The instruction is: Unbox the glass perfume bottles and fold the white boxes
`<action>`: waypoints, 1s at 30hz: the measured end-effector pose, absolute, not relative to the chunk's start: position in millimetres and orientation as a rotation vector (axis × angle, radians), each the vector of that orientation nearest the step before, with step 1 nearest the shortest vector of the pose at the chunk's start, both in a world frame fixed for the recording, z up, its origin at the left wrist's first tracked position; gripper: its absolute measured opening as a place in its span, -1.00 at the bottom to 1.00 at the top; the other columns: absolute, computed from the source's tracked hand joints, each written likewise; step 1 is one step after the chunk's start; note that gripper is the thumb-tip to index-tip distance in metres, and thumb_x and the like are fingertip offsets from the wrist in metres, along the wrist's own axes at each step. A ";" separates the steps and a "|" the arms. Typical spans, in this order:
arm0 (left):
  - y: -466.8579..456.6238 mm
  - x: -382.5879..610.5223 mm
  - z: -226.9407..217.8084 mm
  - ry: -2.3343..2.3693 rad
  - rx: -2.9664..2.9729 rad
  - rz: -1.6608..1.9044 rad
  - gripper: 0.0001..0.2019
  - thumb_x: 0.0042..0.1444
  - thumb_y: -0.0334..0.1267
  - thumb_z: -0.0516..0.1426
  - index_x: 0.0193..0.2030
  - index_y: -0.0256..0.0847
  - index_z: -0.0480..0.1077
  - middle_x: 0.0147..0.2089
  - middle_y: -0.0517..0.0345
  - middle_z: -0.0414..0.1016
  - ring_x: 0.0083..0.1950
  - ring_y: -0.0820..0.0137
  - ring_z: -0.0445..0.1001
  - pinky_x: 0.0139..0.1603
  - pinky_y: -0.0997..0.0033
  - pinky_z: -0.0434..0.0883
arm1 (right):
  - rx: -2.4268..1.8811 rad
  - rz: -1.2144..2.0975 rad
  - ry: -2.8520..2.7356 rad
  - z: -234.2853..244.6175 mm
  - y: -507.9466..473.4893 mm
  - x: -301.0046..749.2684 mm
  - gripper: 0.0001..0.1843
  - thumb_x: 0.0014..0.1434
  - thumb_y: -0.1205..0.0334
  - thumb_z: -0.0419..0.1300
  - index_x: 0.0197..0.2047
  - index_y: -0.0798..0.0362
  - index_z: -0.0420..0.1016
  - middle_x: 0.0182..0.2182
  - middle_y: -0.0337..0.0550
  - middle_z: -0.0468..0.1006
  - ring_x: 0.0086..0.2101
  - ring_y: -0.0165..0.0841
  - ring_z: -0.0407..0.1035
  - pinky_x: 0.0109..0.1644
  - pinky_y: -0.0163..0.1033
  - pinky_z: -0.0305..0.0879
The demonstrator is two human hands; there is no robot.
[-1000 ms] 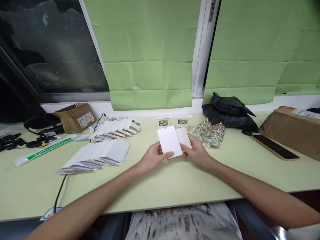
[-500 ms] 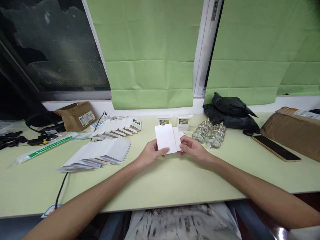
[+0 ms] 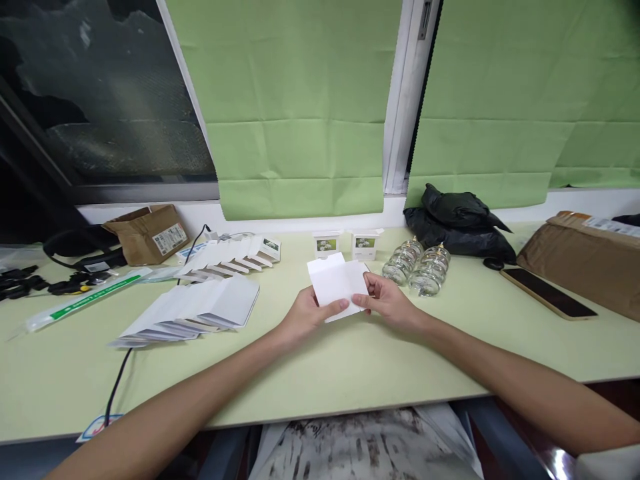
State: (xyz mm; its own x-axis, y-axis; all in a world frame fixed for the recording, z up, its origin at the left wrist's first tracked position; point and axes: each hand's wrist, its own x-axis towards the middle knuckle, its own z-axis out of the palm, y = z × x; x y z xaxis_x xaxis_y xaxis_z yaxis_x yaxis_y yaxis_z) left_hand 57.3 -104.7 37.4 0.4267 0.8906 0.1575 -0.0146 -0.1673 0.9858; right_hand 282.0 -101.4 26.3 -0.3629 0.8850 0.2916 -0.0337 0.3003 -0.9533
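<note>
Between my hands, above the middle of the table, is a flat white folding carton, its upper left flap standing out. My left hand grips its lower left side, thumb lying across the front. With thumb in front and fingers partly hidden behind, my right hand pinches the right edge. Two small upright white boxes with green pictures, a left one and a right one, stand just behind. Flat white cartons lie fanned out in a near row and a far row to the left.
Several stacked clear glass bottles lie right of my hands, before a black plastic bag. Further right are a phone and a brown parcel. An open cardboard box, a green-striped packet and a black cable occupy the left.
The carton has tilted, and its right part has opened wider. My right thumb has moved left onto its front face. My left hand still holds the left side.
</note>
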 end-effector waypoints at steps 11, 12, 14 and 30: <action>-100.8 56.6 31.9 0.960 1.515 1.023 -0.58 0.02 -0.05 0.43 -0.08 -0.31 0.59 -0.18 0.01 0.68 -0.24 0.30 0.58 -0.27 0.41 0.47 | -0.821 1.297 -1.587 29.5 -102.5 278.4 -0.57 0.17 -0.09 0.41 -0.14 0.10 0.52 -0.33 -0.17 0.53 -0.38 -0.37 0.36 -0.35 -0.26 0.33; -100.2 55.9 31.8 0.944 1.506 1.024 -0.58 0.03 -0.05 0.42 -0.07 -0.31 0.59 -0.17 0.01 0.68 -0.24 0.32 0.58 -0.26 0.42 0.47 | -0.846 1.298 -1.606 29.4 -102.5 279.1 -0.57 0.17 -0.10 0.40 -0.17 0.12 0.54 -0.35 -0.16 0.53 -0.42 -0.38 0.34 -0.39 -0.27 0.29; -99.6 55.9 31.1 0.898 1.471 0.987 -0.58 0.02 -0.06 0.44 -0.06 -0.30 0.59 -0.15 0.01 0.68 -0.22 0.32 0.58 -0.22 0.41 0.49 | -0.880 1.292 -1.641 28.7 -103.5 279.6 -0.56 0.19 -0.13 0.38 -0.23 0.14 0.56 -0.41 -0.17 0.52 -0.47 -0.42 0.29 -0.44 -0.29 0.20; -102.6 54.1 40.8 0.793 1.296 0.885 -0.52 -0.07 -0.20 0.49 -0.01 -0.33 0.57 -0.11 -0.08 0.66 -0.25 0.36 0.57 -0.14 0.34 0.55 | -0.856 1.181 -1.704 36.3 -110.1 284.9 -0.47 0.33 -0.18 0.22 -0.48 0.06 0.35 -0.62 -0.31 0.33 -0.56 -0.48 0.14 -0.47 -0.30 0.02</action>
